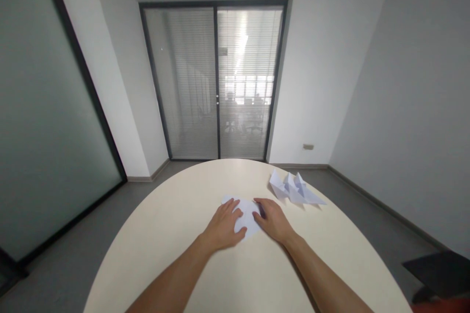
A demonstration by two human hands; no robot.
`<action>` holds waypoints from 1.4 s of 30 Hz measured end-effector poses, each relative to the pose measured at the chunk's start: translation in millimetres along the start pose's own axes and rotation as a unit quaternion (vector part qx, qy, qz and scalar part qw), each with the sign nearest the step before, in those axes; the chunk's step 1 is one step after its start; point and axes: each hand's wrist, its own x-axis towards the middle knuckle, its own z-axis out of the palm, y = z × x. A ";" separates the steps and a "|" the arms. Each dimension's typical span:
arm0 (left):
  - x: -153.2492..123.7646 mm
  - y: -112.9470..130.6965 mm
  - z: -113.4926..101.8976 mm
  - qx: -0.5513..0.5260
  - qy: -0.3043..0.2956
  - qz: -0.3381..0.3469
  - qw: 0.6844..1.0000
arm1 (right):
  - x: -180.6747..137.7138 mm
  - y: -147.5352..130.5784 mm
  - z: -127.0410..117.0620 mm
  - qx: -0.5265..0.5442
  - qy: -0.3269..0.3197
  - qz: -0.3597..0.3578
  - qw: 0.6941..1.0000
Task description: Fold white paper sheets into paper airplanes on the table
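Note:
A sheet of white paper (pixel 247 220) lies flat on the table between my hands. My left hand (pixel 224 225) rests over its left part, palm down, fingers and thumb spread. At the right edge of the sheet, my right hand (pixel 271 217) has its fingers bent, with a gap between thumb and index finger; the fingertips touch the paper. Both hands cover parts of the sheet's edges, so its full outline is hidden. Folded white paper shapes with pointed tips (pixel 293 190) stand close together beyond my right hand.
The round cream table (pixel 165 244) curves away on both sides. Past its far edge is a glass door with blinds (pixel 216 83). Frosted glass (pixel 47 107) stands at the left. A dark flat object (pixel 438 274) is low at the right.

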 end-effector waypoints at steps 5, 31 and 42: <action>2.3 -0.5 1.8 -0.001 -0.012 0.001 1.000 | 0.7 -0.2 0.0 0.002 -0.011 0.000 1.000; 8.5 0.5 3.0 0.037 0.053 0.034 0.997 | 0.4 -0.8 4.5 0.021 -0.036 -0.073 0.996; 9.1 3.0 1.4 0.028 0.083 0.040 0.995 | -0.1 -3.4 -0.1 0.017 -0.043 -0.077 0.996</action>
